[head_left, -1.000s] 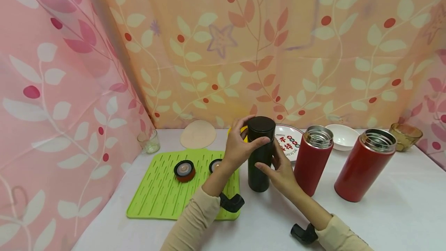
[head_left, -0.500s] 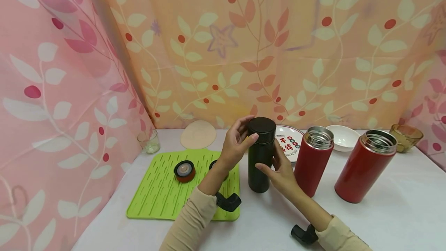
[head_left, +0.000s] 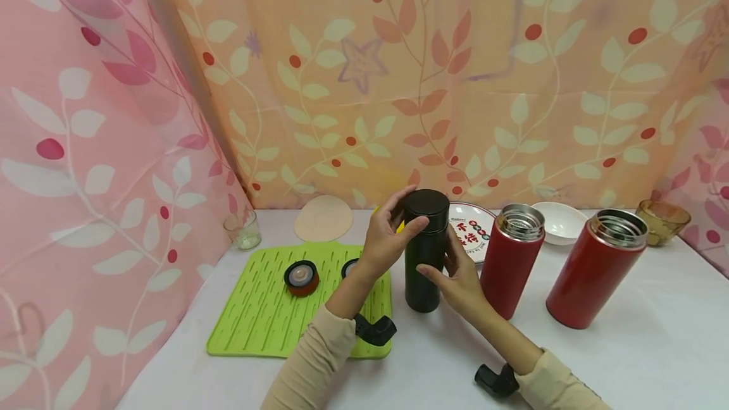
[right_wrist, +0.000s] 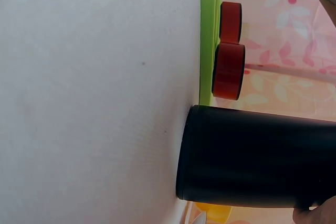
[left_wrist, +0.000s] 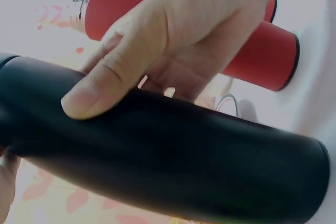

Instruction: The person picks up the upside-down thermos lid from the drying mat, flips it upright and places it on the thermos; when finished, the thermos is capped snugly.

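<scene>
A black thermos bottle (head_left: 423,280) stands upright on the white table in the head view, its black lid (head_left: 427,202) on top. My left hand (head_left: 383,239) grips the lid from the left, thumb in front and fingers behind. Lower down, my right hand (head_left: 462,277) holds the bottle's body from the right. The left wrist view shows the right thumb (left_wrist: 86,98) lying along the bottle's dark side. Part of the left hand's fingers is hidden behind the lid. In the right wrist view the bottle's base (right_wrist: 186,153) meets the table.
Two open red thermos bottles (head_left: 509,264) (head_left: 592,277) stand to the right. On the left, a green mat (head_left: 250,321) bears two lids (head_left: 302,278) (head_left: 348,267). Behind are a plate (head_left: 475,217), white bowl (head_left: 558,223), amber bowl (head_left: 663,223), small glass (head_left: 243,231) and beige disc (head_left: 323,219).
My left thumb has shifted left across the front of the lid, then slightly back to the right. The bottle and my right hand have stayed in place.
</scene>
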The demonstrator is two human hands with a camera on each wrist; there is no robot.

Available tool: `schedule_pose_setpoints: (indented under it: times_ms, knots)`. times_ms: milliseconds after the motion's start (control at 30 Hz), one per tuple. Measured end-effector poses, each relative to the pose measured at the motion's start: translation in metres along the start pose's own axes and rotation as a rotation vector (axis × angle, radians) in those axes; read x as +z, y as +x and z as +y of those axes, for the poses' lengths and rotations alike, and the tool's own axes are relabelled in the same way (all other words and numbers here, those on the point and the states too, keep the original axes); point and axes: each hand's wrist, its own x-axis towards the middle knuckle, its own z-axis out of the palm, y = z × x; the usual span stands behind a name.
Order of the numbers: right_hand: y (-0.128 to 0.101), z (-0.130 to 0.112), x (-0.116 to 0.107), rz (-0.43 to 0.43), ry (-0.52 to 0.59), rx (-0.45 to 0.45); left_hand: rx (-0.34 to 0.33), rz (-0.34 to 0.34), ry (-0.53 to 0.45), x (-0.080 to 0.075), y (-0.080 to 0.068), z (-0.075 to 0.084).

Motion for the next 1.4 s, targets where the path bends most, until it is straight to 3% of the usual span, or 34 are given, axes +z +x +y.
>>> schedule_pose_setpoints:
  times_ms: [167, 333, 400, 533, 667, 767, 867, 933, 1167, 1267, 1400]
  knots:
    - [-0.001, 0.000, 0.000, -0.001, 0.002, 0.012, -0.012, -0.039, -0.029, -0.001, -0.006, 0.017]
    - [-0.002, -0.001, 0.000, 0.001, 0.000, 0.019, -0.028, 0.014, 0.088, 0.008, -0.006, 0.026]
    - [-0.002, -0.001, 0.000, -0.001, 0.004, 0.020, -0.047, 0.043, 0.091, 0.010, -0.006, 0.027]
    - [-0.001, -0.001, 0.000, -0.001, 0.019, 0.020, -0.037, 0.052, 0.017, 0.006, -0.003, 0.013]
    - [0.000, -0.001, 0.000, -0.003, 0.030, 0.004, 0.003, -0.003, -0.114, -0.005, 0.000, -0.010]
    - [0.000, 0.000, 0.000, -0.006, 0.035, 0.001, 0.009, -0.056, -0.208, -0.010, 0.001, -0.017]
    - [0.000, 0.000, 0.000, -0.007, 0.040, 0.003, 0.017, -0.085, -0.241, -0.011, 0.001, -0.018]
    - [-0.001, 0.000, 0.000, -0.007, 0.039, -0.002, 0.020, -0.080, -0.228, -0.009, 0.000, -0.016]
    - [-0.001, 0.001, 0.000, -0.005, 0.020, 0.000, -0.037, 0.058, 0.005, 0.005, 0.001, -0.005]
    - [-0.001, 0.001, 0.000, -0.003, 0.022, -0.005, -0.051, 0.055, -0.026, 0.003, 0.002, -0.005]
    - [0.000, 0.001, 0.000, -0.001, 0.025, -0.007, -0.024, -0.042, -0.137, -0.006, 0.002, -0.010]
